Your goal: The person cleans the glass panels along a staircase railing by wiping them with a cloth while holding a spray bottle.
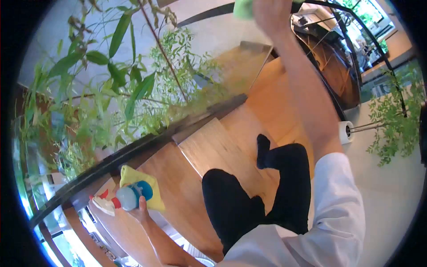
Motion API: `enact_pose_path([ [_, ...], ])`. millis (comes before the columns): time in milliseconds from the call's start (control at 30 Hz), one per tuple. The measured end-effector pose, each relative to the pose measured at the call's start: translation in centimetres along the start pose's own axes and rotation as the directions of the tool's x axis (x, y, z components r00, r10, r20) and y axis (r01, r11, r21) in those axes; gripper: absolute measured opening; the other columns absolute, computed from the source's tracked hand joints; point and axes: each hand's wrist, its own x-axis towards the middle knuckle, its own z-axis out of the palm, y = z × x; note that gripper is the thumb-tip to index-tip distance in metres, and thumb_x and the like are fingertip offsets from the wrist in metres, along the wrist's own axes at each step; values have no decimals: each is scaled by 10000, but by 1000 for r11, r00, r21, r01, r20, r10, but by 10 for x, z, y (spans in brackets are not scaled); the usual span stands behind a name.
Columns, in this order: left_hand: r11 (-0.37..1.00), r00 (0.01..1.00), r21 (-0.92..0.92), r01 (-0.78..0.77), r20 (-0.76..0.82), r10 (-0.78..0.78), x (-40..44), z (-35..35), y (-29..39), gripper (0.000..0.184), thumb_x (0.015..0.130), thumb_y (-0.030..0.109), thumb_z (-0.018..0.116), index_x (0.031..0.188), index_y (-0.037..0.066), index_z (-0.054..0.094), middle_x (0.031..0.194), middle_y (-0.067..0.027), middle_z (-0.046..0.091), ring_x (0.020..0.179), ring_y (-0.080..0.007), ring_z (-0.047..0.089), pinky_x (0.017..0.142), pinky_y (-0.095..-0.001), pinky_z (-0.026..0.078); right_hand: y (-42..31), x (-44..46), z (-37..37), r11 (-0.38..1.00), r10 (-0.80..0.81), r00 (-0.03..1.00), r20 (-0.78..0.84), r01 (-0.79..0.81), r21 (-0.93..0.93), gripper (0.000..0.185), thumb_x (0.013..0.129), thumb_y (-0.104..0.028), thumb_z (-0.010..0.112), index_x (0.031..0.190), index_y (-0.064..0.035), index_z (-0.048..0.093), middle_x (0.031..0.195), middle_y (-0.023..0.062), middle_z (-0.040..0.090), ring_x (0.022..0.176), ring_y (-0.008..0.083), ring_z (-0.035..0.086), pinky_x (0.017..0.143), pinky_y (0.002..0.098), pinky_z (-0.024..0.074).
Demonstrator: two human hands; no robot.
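Observation:
Low on the left, my left hand [138, 211] is wrapped round a spray bottle [129, 197] with bluish liquid, a blue label and a red and white trigger head. The bottle is tilted, its head pointing left. Behind it shows a yellow cloth [155, 202]; whether my hand also grips this cloth, I cannot tell. My right arm stretches up to the top edge of the view. There my right hand [272, 15], slightly blurred and partly cut off, holds a light green cloth [243, 9] against or near a pale surface. Its fingertips are hidden.
A black rail [155, 138] runs diagonally beside leafy green plants [178, 71]. My black-clad legs [231, 191] are bent on the wooden floor [213, 147]. To the right stands a white vase [345, 132] with a leafy branch [391, 129], near a black-framed structure [331, 66].

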Motion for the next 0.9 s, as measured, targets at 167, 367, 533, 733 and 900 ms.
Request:
enact_pose_path([
  [167, 998, 999, -60, 27, -32, -29, 0, 0, 10, 1000, 617, 364, 941, 1434, 55, 454, 1327, -106, 579, 1233, -270, 568, 1064, -419, 472, 23, 17, -6, 995, -58, 997, -51, 54, -78, 754, 1040, -460, 521, 1526, 49, 251, 1402, 201, 481, 1282, 287, 478, 1099, 385, 385],
  [367, 991, 992, 112, -70, -92, 81, 4, 15, 26, 960, 637, 492, 896, 1371, 41, 472, 1235, -106, 571, 1138, -254, 576, 962, -390, 493, 136, -148, -45, 838, 520, 797, -306, -407, 363, 644, 1039, -511, 506, 1400, 22, 469, 1425, 158, 489, 1299, 275, 455, 1110, 385, 337],
  [533, 938, 986, 307, -162, 15, 165, 13, 30, 49, 1022, 607, 548, 910, 1384, 44, 478, 1209, -93, 578, 1129, -259, 600, 922, -392, 545, 222, -369, -63, 610, 772, 325, -546, -618, 495, 589, 1031, -594, 469, 1234, -52, 575, 1100, 73, 625, 987, 212, 619, 885, 359, 519],
  [733, 841, 985, 517, -159, 20, 174, 10, 52, 61, 1062, 649, 792, 765, 1304, -4, 511, 1104, -83, 539, 1056, -225, 567, 859, -334, 488, 274, -518, -93, -25, 977, -157, -145, -757, 653, 456, 1047, -566, 403, 1146, -155, 572, 1065, 48, 625, 992, 235, 610, 804, 386, 544],
  [900, 940, 986, 319, -123, -70, 153, 13, 49, 51, 1031, 636, 753, 797, 1305, 28, 498, 1142, -83, 536, 1063, -226, 562, 869, -347, 485, 210, -385, -61, 47, 966, -197, -170, -509, 859, 409, 1023, -544, 447, 919, -170, 576, 786, 12, 604, 709, 186, 596, 584, 393, 498],
])
